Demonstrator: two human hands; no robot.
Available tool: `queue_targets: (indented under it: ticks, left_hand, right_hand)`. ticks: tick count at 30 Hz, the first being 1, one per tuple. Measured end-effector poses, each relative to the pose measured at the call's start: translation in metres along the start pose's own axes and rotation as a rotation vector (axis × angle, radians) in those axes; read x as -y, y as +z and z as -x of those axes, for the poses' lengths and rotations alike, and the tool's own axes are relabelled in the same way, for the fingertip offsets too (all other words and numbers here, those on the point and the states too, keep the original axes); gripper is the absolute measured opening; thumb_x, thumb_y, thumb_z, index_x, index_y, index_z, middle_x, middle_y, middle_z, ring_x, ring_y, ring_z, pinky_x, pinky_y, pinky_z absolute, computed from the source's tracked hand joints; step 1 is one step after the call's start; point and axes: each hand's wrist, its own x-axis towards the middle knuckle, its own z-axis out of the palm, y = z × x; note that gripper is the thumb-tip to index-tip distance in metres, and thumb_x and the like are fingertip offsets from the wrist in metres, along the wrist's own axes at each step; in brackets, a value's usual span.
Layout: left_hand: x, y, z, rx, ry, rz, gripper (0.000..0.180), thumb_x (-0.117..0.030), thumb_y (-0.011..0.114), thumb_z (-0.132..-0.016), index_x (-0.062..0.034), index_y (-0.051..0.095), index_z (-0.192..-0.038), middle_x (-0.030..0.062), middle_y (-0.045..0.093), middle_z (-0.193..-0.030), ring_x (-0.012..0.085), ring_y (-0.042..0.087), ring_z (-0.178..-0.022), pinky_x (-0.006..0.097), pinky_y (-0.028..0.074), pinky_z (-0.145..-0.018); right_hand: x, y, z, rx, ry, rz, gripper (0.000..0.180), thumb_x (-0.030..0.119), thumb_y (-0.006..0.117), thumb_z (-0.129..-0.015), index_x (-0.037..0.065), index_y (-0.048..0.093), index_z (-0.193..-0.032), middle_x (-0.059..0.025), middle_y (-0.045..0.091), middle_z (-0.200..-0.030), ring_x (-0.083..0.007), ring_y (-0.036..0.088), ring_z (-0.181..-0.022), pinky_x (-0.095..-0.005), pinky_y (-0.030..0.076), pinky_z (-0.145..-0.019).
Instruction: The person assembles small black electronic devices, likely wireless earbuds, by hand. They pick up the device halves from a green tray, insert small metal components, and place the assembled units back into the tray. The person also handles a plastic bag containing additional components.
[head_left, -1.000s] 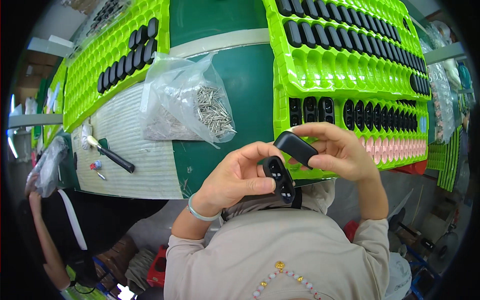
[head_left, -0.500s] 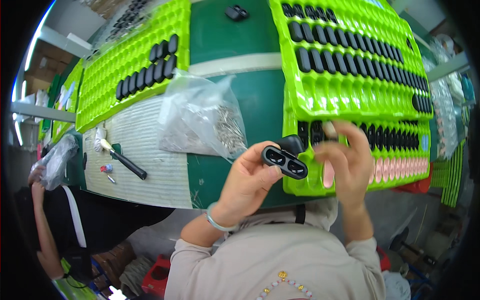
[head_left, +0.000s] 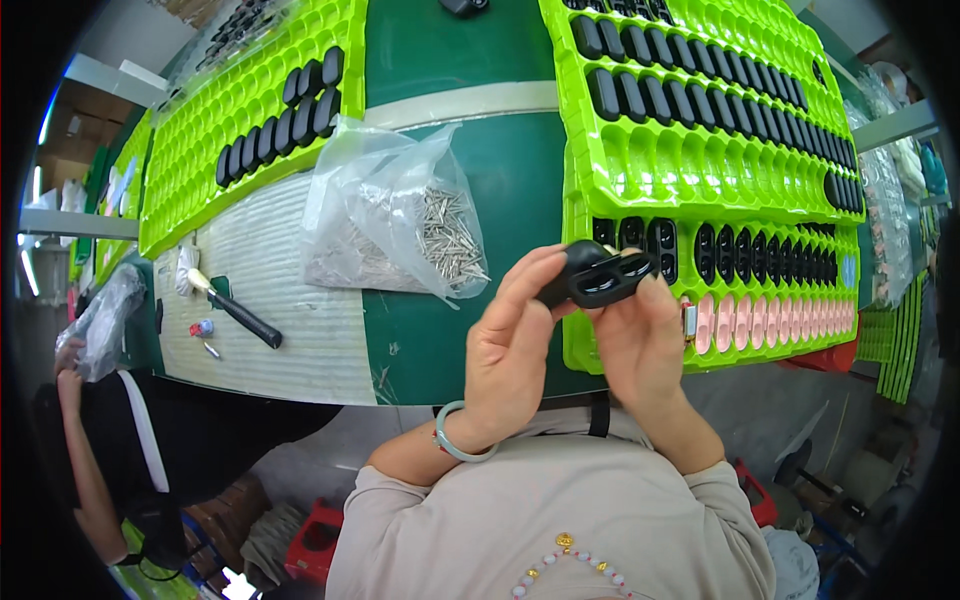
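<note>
Both hands meet at a black earbud charging case (head_left: 610,282), its lid raised and its two-well inside partly visible. My left hand (head_left: 510,345) grips the case from the left, fingers at the lid side and hinge. My right hand (head_left: 643,345) is closed on the right end, thumb and fingertips at its rim. Its lower fingers are partly hidden under the case. A small silver piece with red (head_left: 689,318) shows beside my right hand, near the pink oval inserts (head_left: 742,323); I cannot tell whether it touches the hand.
Green moulded trays (head_left: 700,190) at right hold rows of black cases and inserts. Another green tray (head_left: 180,200) stands at left with several black cases. Between them lies a clear bag of metal pins (head_left: 450,240). A black-handled tool (head_left: 245,318) rests on the ribbed mat (head_left: 300,340). Another person's hand (head_left: 68,358) is far left.
My right hand has come from the tray to the case and now holds its right end. The case has been turned, its wells now facing less toward me. The whole view has shifted slightly.
</note>
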Motion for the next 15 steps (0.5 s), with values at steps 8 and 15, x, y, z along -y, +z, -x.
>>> queue_targets:
  ticks: [8, 15]
  left_hand:
    - [-0.018, -0.015, -0.005, 0.155, -0.022, -0.526, 0.047, 0.003, 0.062, -0.083, 0.0036, 0.047, -0.127, 0.0137, 0.056, -0.119, 0.0151, 0.054, -0.109, 0.026, 0.047, -0.087]
    - [-0.048, -0.019, -0.01, 0.125, -0.452, -0.279, 0.039, -0.003, 0.055, -0.087, 0.0033, 0.047, -0.125, 0.0115, 0.06, -0.111, 0.0151, 0.059, -0.098, 0.027, 0.048, -0.084]
  right_hand:
    - [0.027, -0.003, -0.013, 0.151, 0.218, 0.08, 0.025, 0.019, 0.055, -0.087, 0.0, 0.051, -0.103, -0.0125, 0.061, -0.102, -0.0209, 0.061, -0.092, -0.0376, 0.049, -0.085]
    - [0.049, -0.014, -0.021, 0.207, 0.416, 0.266, 0.025, 0.012, 0.058, -0.085, -0.002, 0.051, -0.104, -0.0103, 0.059, -0.1, -0.0181, 0.062, -0.091, -0.035, 0.053, -0.081]
